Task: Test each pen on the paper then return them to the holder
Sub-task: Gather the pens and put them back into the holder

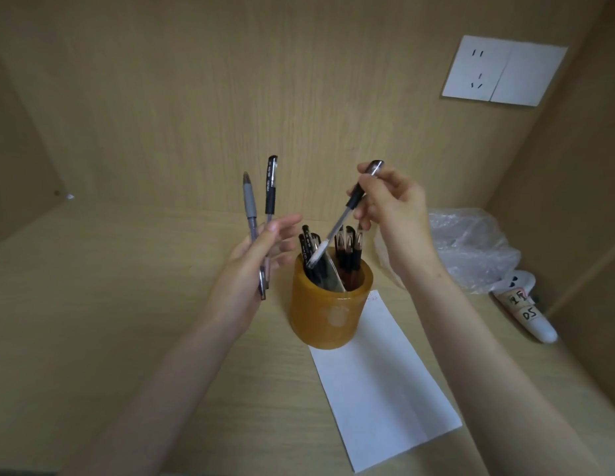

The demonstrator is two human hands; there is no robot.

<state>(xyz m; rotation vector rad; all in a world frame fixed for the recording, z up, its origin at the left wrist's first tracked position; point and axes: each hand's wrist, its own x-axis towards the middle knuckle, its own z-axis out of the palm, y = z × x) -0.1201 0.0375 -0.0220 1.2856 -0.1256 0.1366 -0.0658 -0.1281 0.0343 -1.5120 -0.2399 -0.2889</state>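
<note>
An amber round pen holder (328, 316) stands mid-desk with several black pens (349, 250) upright in it. Its base sits on the far end of a white sheet of paper (385, 383). My left hand (254, 269), left of the holder, holds two pens that point up: a grey one (250, 204) and a black one (270, 187). My right hand (390, 207), above and right of the holder, pinches the upper end of a black-and-clear pen (347, 213). That pen slants down-left and its lower end is at the holder's mouth.
A crumpled clear plastic bag (471, 245) lies at the back right, with a white labelled tube (526, 309) in front of it. A white wall socket (503, 70) sits on the back panel. Wooden side walls close in on both sides.
</note>
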